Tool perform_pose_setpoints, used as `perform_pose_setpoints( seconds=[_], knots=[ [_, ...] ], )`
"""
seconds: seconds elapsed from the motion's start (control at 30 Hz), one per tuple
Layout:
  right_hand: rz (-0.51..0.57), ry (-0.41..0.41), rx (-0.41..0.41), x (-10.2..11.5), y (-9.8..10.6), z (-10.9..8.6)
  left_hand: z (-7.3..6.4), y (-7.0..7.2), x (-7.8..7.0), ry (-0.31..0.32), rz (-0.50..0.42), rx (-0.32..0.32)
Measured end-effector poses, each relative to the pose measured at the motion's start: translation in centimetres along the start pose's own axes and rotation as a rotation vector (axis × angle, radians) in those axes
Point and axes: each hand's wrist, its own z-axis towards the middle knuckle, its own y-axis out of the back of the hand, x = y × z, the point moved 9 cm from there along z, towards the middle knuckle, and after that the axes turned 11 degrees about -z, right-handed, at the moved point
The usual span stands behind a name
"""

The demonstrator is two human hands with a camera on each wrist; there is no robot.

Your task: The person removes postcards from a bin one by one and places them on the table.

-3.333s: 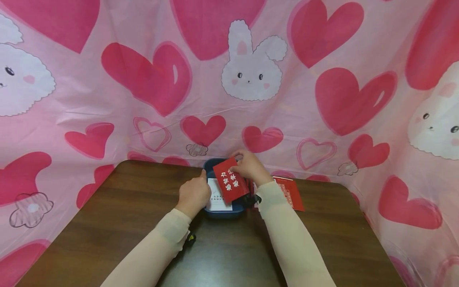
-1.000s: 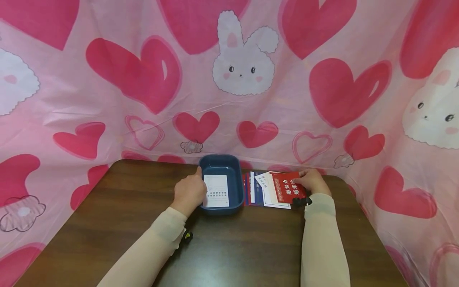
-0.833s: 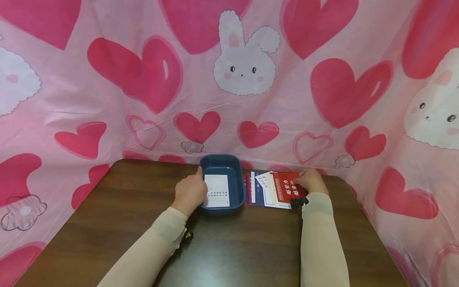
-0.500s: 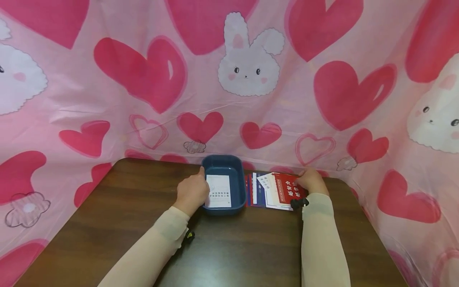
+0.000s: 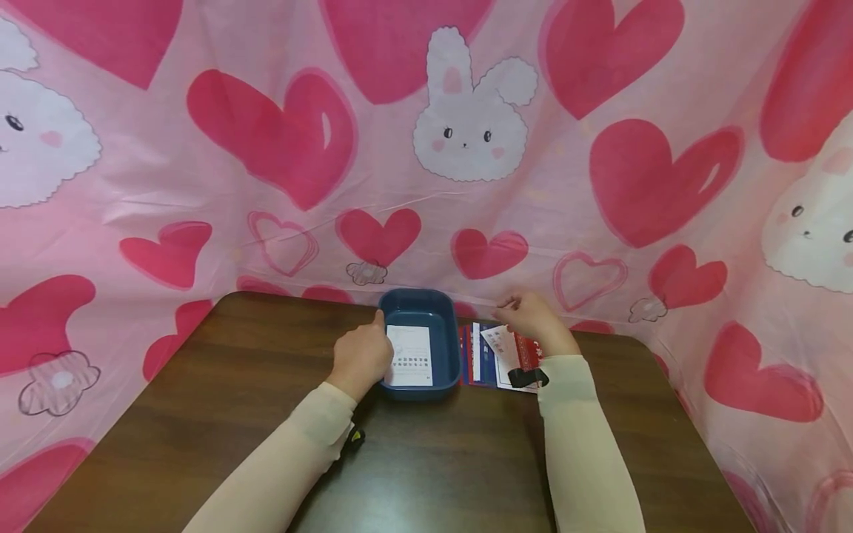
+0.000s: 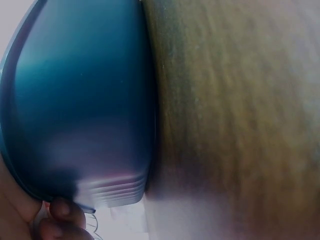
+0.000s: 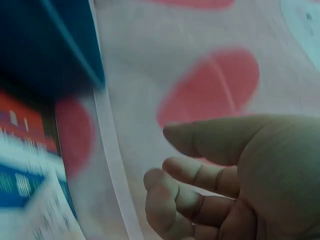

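Note:
My left hand (image 5: 362, 359) grips the left rim of a dark blue plastic bin (image 5: 455, 333). Down in the left wrist view, curled fingers (image 6: 67, 212) meet the bin's rim. A white printed card (image 5: 409, 357) lies inside the bin. My right hand (image 5: 533, 320) hovers over a row of overlapping cards just right of the bin. Its fingers are loosely bent, and the right wrist view shows nothing between thumb and fingertips. A red card (image 5: 529, 352) with white lettering lies at the row's right end, partly hidden by that hand. Blue and white cards (image 5: 488, 364) overlap to its left.
The brown wooden table (image 5: 426, 459) stands against a pink curtain (image 5: 386, 170) printed with hearts and rabbits, close behind the bin and cards. Dark wood shows in front of the bin and on both sides.
The red card went from above the bin to the right end of the row. My right hand has let go of it and moved left. The left hand stays at the rim.

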Motion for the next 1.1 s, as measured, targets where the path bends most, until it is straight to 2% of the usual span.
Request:
perform_pose_setpoints(
  seconds=[0.13,0.23,0.4,0.53,0.7,0.83,1.0,1.1],
  knots=[
    [0.115,0.093,0.084,3.8,-2.2,0.1,0.0,0.0,0.1,0.001,-0.001,0.002],
    [0.158,0.143,0.130,6.8,-3.6,0.1,0.1,0.0,0.2,0.004,-0.007,0.002],
    [0.083,0.146,0.147,10.6,-5.5,0.8,0.2,0.2,0.0,0.002,-0.016,0.009],
    [0.003,0.122,0.199,12.7,-7.2,2.2,0.3,0.3,-0.1,-0.007,-0.006,0.017],
    [-0.101,0.087,0.240,13.8,-9.2,4.0,0.2,0.5,0.0,-0.021,-0.007,0.021],
    [-0.192,0.042,0.226,14.1,-10.7,4.9,0.2,0.8,0.1,-0.021,-0.004,-0.002],
    [-0.284,-0.011,0.216,13.7,-12.5,5.0,0.1,0.6,0.1,-0.016,-0.020,0.013],
    [-0.338,0.005,0.205,13.7,-12.9,4.6,0.0,0.4,-0.1,-0.018,-0.034,0.025]
  ],
)
